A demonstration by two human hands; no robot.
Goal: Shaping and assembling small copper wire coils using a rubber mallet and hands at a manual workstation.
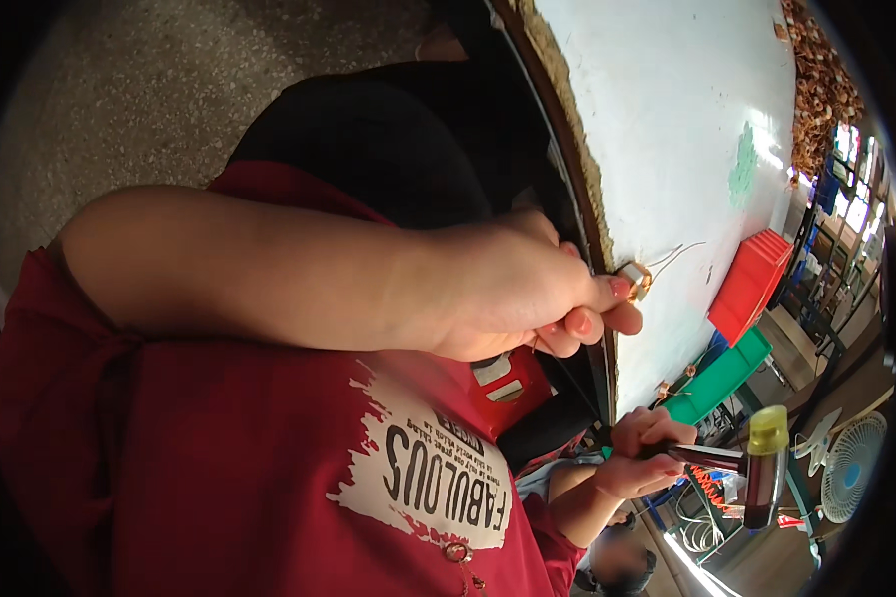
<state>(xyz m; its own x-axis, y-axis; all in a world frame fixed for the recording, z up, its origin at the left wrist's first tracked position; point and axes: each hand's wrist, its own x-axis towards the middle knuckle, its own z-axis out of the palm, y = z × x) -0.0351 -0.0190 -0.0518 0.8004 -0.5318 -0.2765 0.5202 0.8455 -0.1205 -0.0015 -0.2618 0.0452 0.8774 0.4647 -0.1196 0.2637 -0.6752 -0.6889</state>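
My left hand (538, 289) is closed at the edge of the white tabletop (677, 139). Its thumb and fingers pinch a small copper-wire coil (638, 281) with a pale body, and two thin wire leads stick out from it over the table. My right hand (647, 453), lower in the picture, is wrapped round the handle of a mallet (764, 478). The mallet's head is dark, with a translucent yellow face at one end, and is held up apart from the coil.
A large heap of copper coils (821, 99) lies on the table's far side. A red bin (752, 284) and a green bin (722, 373) stand beyond the coil, with a few loose coils (689, 371) near the green one. A fan (853, 468) and another person (617, 562) are farther off.
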